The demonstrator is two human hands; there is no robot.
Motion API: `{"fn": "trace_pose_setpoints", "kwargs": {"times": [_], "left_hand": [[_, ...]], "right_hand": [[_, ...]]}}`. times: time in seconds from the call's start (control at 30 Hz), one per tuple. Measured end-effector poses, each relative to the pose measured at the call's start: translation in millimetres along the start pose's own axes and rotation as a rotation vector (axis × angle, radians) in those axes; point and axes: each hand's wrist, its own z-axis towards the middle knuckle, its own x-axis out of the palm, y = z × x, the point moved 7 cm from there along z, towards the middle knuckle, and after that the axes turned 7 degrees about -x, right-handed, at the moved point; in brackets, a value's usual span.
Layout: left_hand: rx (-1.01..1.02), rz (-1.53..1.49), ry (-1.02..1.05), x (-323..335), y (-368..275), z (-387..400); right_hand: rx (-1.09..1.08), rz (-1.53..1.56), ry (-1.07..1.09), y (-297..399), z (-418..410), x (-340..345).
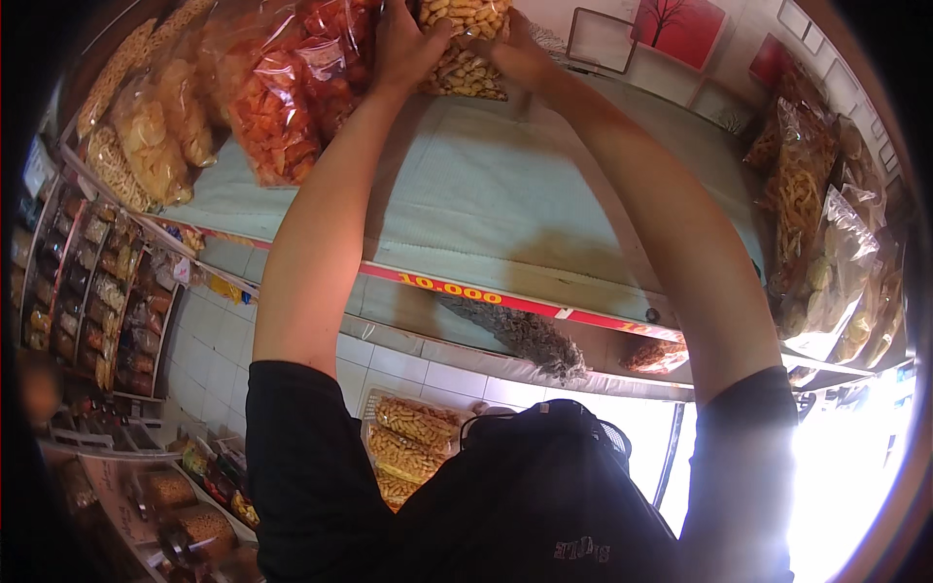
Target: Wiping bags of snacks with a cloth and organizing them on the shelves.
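At the top middle, a clear plastic bag of peanuts in their shells (pixel 466 69) stands at the back of a shelf lined with pale green sheet (pixel 496 182). My left hand (pixel 412 44) grips its left side, and my right hand (pixel 517 55) grips its right side. Both arms reach up over the shelf. Close to my left arm lean clear bags of reddish-orange chips (pixel 277 109). Part of the peanut bag is cut off by the picture's top edge.
Bags of pale snacks (pixel 149 146) line the shelf's left end; more bagged snacks (pixel 802 182) fill its right end. A red price strip (pixel 452 288) edges the shelf. Below lie a grey duster (pixel 517 331) and a crate of bagged peanuts (pixel 412 437). Filled racks (pixel 87 270) stand at left.
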Motion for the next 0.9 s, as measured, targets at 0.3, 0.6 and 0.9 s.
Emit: {"fn": "trace_pose_setpoints", "kwargs": {"times": [0.3,0.6,0.9], "left_hand": [[-0.164,-0.268,0.012,-62.0,-51.3,13.5],[0.125,-0.467,-0.333,-180.2,-203.0,-114.6],[-0.907,-0.201,-0.587,-300.2,-260.1,-459.1]], "right_hand": [[-0.202,-0.390,-0.096,95.1,-18.3,-39.9],[-1.033,-0.182,-0.082,283.3,-134.4,-4.1],[-0.639,0.187,0.922,272.7,-374.9,116.5]]}}
